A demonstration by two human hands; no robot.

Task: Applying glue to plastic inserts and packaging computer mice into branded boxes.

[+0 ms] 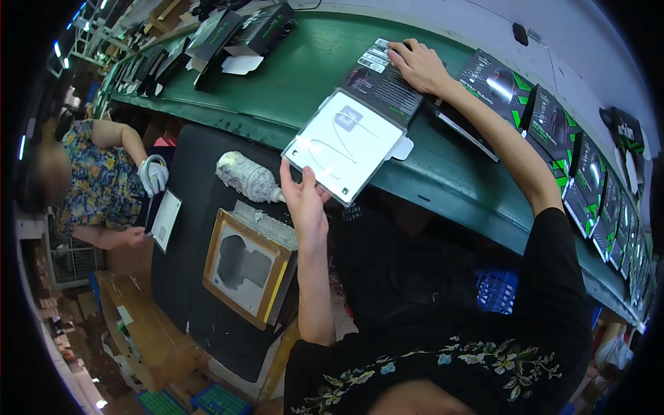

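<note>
My left hand (304,200) grips the near edge of a flat white tray (325,155), thumb on top and fingers underneath. A dark square patch and a thin looped line show on the tray under a glossy surface. The tray's far end meets the open end of a black printed carton (384,90) on the green bench; I cannot tell how much is inside. A white end flap (402,149) sticks out at the right. My right hand (418,66) holds the carton's far right part, its fingers bent over the top.
More black-and-green cartons (546,117) line the green bench (311,59) at right; open cartons (259,31) stand far left. On a black table lie a wrapped roll-like bundle (245,176) and a wood-framed screen (242,266). At left, a co-worker (104,173) holds a white panel (167,218).
</note>
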